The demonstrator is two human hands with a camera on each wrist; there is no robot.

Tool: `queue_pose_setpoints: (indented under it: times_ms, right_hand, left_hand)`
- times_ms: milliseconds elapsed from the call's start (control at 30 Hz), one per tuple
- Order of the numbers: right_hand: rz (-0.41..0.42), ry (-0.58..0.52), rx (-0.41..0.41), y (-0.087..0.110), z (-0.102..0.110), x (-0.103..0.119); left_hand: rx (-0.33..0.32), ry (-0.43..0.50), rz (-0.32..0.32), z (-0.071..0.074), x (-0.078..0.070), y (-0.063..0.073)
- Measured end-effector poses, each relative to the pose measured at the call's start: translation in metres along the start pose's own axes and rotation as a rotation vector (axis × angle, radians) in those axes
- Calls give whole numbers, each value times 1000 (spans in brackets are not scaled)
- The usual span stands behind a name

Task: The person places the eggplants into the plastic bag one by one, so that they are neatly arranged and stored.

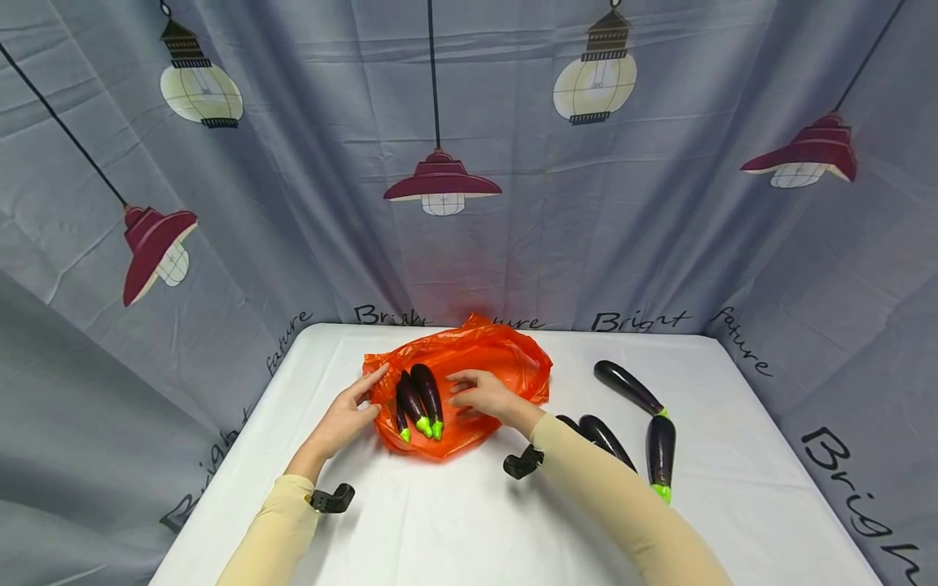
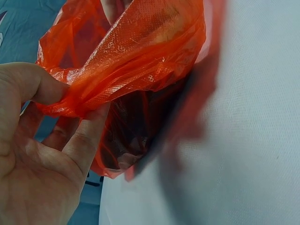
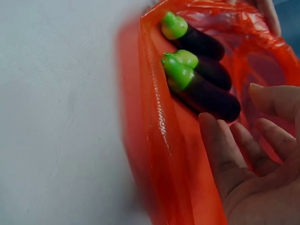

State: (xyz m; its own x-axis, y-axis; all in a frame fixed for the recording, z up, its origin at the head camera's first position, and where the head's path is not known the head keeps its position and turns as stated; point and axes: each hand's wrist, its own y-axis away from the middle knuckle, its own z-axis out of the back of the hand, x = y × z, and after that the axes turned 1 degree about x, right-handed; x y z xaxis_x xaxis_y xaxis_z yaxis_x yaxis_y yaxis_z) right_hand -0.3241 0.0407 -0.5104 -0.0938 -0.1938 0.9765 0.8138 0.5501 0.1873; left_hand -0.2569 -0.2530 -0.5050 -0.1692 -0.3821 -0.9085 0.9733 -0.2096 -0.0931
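Note:
An orange-red plastic bag (image 1: 498, 350) lies spread with its mouth toward me on the white table. Inside it, three dark purple eggplants (image 1: 427, 391) with bright green caps lie side by side; their caps point toward me. My left hand (image 1: 344, 419) pinches the bag's left rim between thumb and fingers, as the left wrist view shows the bunched plastic (image 2: 93, 89) there. Over the bag's mouth, my right hand (image 1: 484, 396) has its fingers apart and holds nothing. Its fingertips reach close to the rounded end of one eggplant (image 3: 211, 101) in the right wrist view.
To the right, one eggplant (image 1: 626, 385) lies at a slant, its cap close to another eggplant (image 1: 661, 452) pointing toward me. More eggplants (image 1: 604, 435) are partly hidden behind my right forearm. A grey curtain (image 1: 513, 260) with printed lamps hangs behind the white table (image 1: 410, 521).

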Motion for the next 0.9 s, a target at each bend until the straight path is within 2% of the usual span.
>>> queue_pose_setpoints:
  times_ms: [367,633,900]
  right_hand:
    - [53,14,26,31,24,14]
    - [54,28,-13,50,51,20]
    - [105,24,-12,63,71,18]
  left_hand:
    - [0,0,-6,0,2,1]
    - [1,1,-6,-1,2,1]
    - [-1,-8,-4,-1,0,1]
